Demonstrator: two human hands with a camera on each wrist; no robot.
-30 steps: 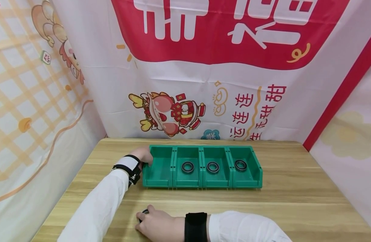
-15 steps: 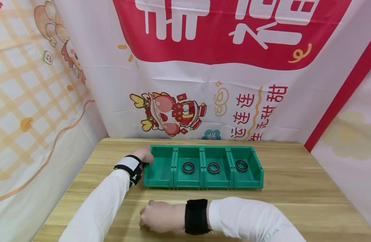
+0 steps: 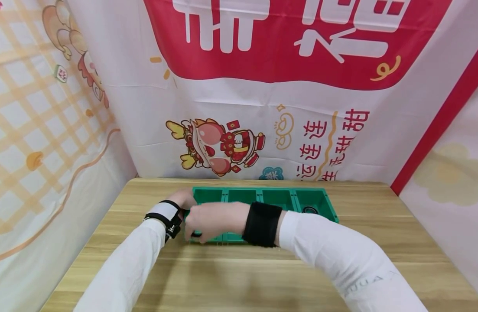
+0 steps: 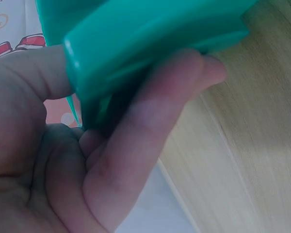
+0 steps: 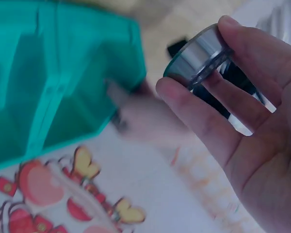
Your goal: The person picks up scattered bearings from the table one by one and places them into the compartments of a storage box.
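Note:
My right hand [image 3: 215, 219] pinches a ball bearing [image 5: 196, 57] between thumb and fingers, its shiny steel outer side showing in the right wrist view. In the head view that hand is over the front of the leftmost green bin [image 3: 208, 195], and only a dark sliver of the bearing shows beneath the fingers. My left hand [image 3: 183, 199] grips the left wall of this same bin. Seen from the left wrist, the thumb lies over the wall [image 4: 136, 41] and the fingers curl beneath it.
Several green bins stand joined in a row on the wooden table [image 3: 371, 242]. Another bearing [image 3: 310, 210] lies in the rightmost bin; my right forearm hides much of the middle bins. A printed cloth [image 3: 239, 95] hangs behind the table.
My right hand has picked the bearing up from the table near the front and moved it forward to the leftmost bin. The left hand stays on the bin wall.

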